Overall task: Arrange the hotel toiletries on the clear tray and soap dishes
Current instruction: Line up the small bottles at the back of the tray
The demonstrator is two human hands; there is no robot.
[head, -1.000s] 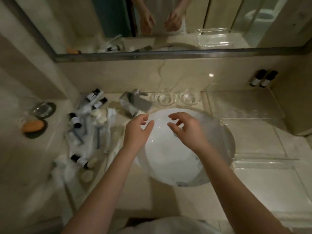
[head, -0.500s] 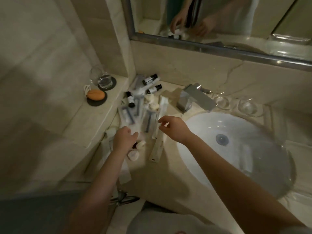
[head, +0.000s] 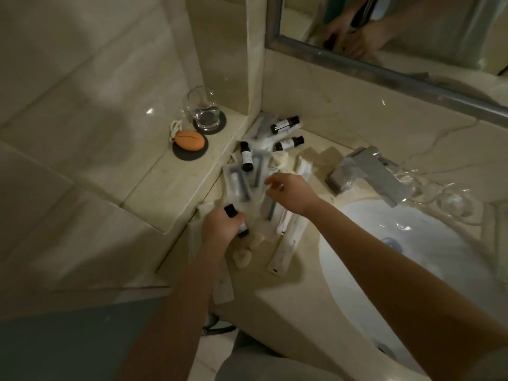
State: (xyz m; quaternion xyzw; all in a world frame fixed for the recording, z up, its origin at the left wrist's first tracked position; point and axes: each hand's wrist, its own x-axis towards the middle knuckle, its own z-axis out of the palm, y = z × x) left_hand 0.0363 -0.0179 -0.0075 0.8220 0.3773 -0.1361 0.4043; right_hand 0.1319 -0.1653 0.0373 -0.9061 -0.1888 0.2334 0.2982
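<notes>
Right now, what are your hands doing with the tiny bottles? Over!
Left hand grips small black-capped bottle. Right hand open above clear plastic packets. Round clear glass soap dishes look empty. Grey metal faucet sits between them.

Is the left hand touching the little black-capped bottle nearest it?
Touching. The head view shows the left hand wrapped round the small black-capped bottle, with the cap poking out on top.

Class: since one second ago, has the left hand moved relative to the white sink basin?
Yes: the left hand moved left, off the white sink basin, now holding a black-capped bottle.
</notes>
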